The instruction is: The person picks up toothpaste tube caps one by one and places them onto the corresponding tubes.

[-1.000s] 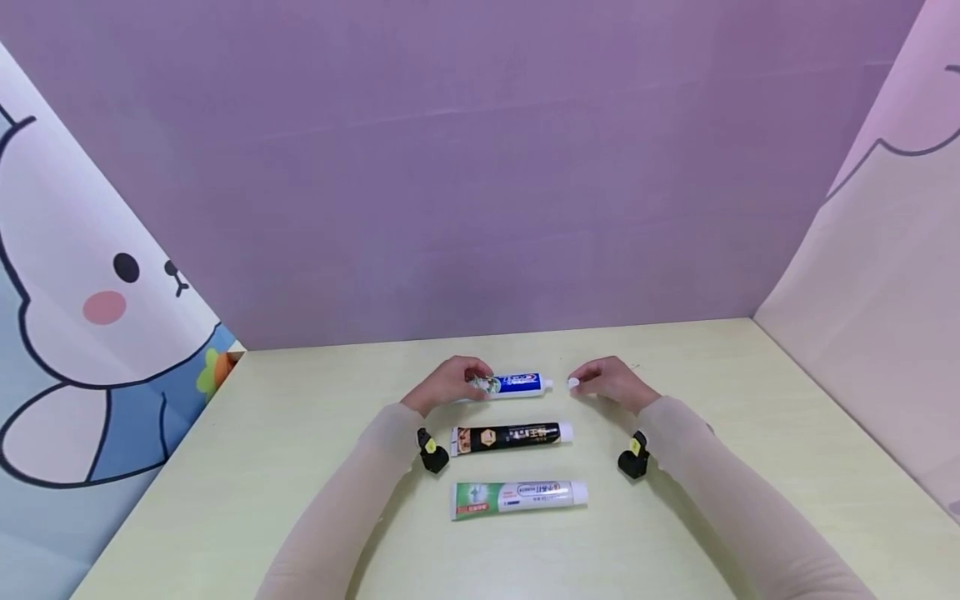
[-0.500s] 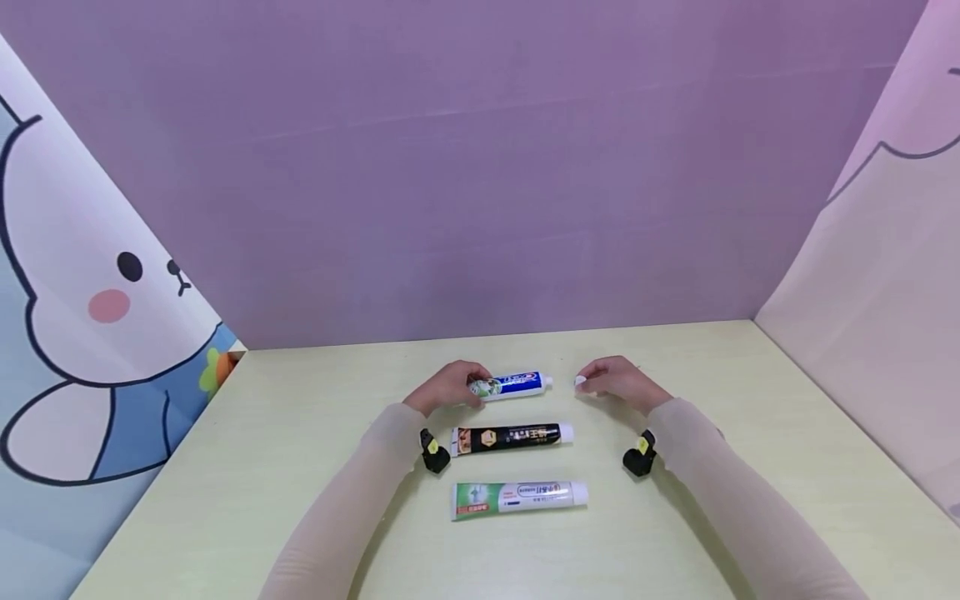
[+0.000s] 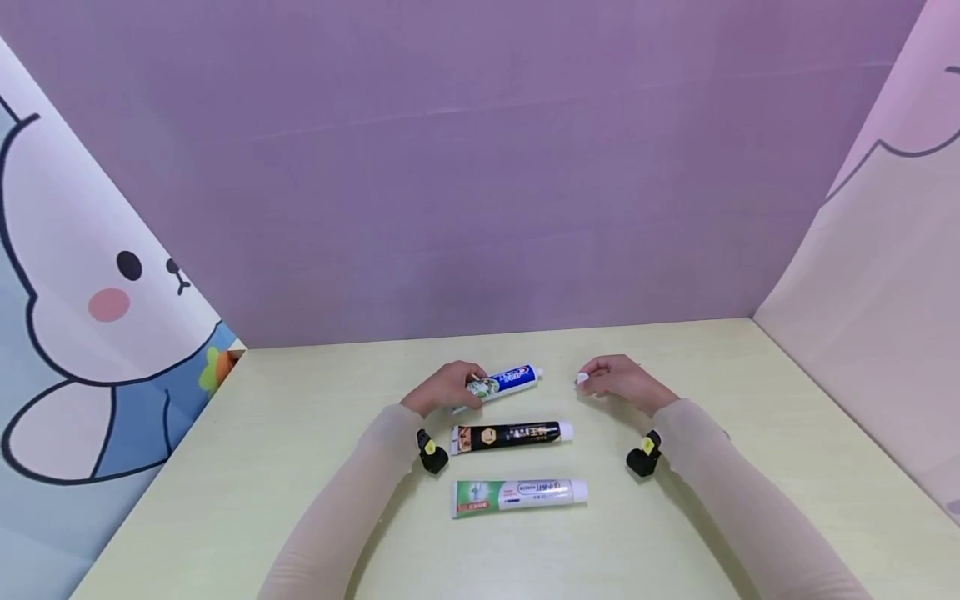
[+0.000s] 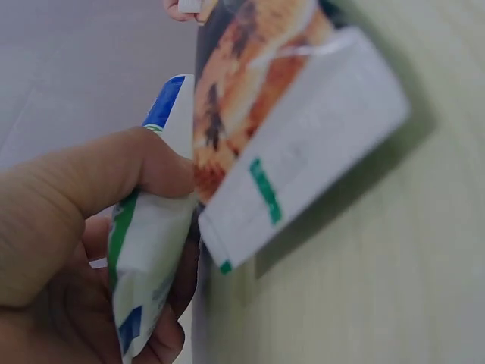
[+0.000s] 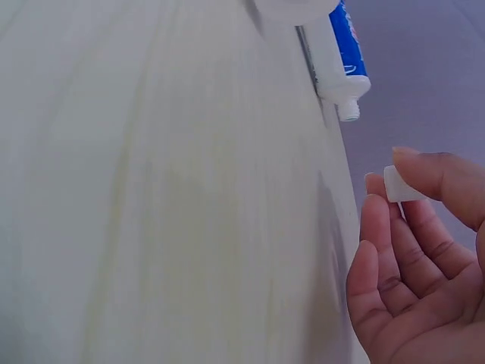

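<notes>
My left hand (image 3: 448, 387) grips a blue, white and green toothpaste tube (image 3: 513, 380) by its flat tail end. The tube slants, its bare nozzle (image 5: 348, 108) pointing right toward the other hand. Between thumb and fingers my right hand (image 3: 618, 383) pinches a small white cap (image 5: 402, 186), apart from the nozzle. Nearer to me lies a black toothpaste tube (image 3: 513, 436) with a white cap on; its tail end (image 4: 303, 144) shows large in the left wrist view, beside the held tube.
A green and white toothpaste tube (image 3: 519, 497), capped, lies on the pale table (image 3: 637, 550) closest to me. A purple panel (image 3: 480, 167) stands behind the table, with printed panels at both sides.
The blue tube has tilted, its nozzle end rising away from me and shifting slightly left. My right hand has drawn a little to the right with the cap.
</notes>
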{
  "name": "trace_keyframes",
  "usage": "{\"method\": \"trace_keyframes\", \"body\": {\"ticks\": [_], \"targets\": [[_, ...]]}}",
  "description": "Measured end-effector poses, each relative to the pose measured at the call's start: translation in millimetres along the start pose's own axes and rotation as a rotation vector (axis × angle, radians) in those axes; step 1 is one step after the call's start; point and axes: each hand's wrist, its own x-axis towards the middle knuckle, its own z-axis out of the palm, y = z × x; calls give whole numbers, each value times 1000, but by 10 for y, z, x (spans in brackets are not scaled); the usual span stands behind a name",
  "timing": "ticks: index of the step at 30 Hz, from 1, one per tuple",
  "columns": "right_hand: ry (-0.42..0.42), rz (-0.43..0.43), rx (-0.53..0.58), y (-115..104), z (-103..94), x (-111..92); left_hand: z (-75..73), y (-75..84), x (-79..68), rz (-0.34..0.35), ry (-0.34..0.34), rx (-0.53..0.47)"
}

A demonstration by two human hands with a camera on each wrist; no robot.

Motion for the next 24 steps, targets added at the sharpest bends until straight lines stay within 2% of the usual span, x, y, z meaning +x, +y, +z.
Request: {"method": "trace_keyframes", "body": {"ticks": [7,16,20,24], "targets": [[-24,-19,14,-24,-46,-56,28,-62,18,11,28,51],[-6,-67,-4,-93,9,-109,5,-58,-114,57,67,113],[5,-99,-47,-152,28,-151,-5,-66,-160,68,89,126],[51,-106,-125,-219,40,-204,-17,-39,-223,77,101,118]]}}
